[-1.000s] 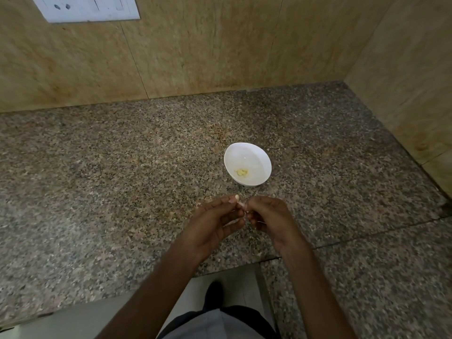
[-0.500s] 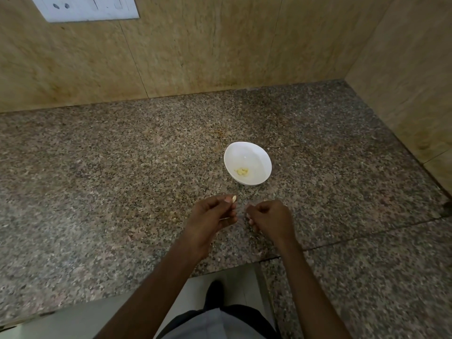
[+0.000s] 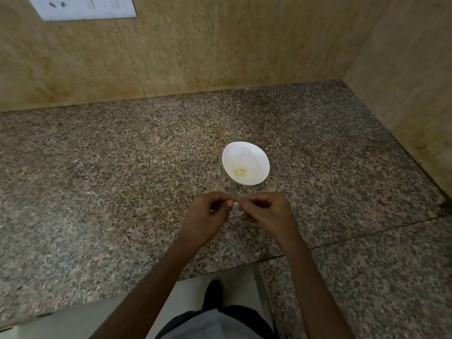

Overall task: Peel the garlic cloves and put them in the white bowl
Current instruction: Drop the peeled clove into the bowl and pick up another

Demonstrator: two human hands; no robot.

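Observation:
A small white bowl (image 3: 254,157) stands on the speckled granite counter (image 3: 122,172), with a few pale peeled garlic pieces (image 3: 240,171) lying in its bottom. Just in front of the bowl, my left hand (image 3: 208,217) and my right hand (image 3: 265,212) meet fingertip to fingertip. Between them they pinch one small pale garlic clove (image 3: 236,204), of which only a sliver shows. The fingers of both hands are curled round it.
Beige stone walls rise behind the counter and on the right, forming a corner. A white socket plate (image 3: 83,7) sits on the back wall at top left. The counter's front edge has a step, with floor and my shoe (image 3: 212,292) below.
Half a second ago my hands were a little apart, the clove in my left fingers. Now they have come back together on the clove.

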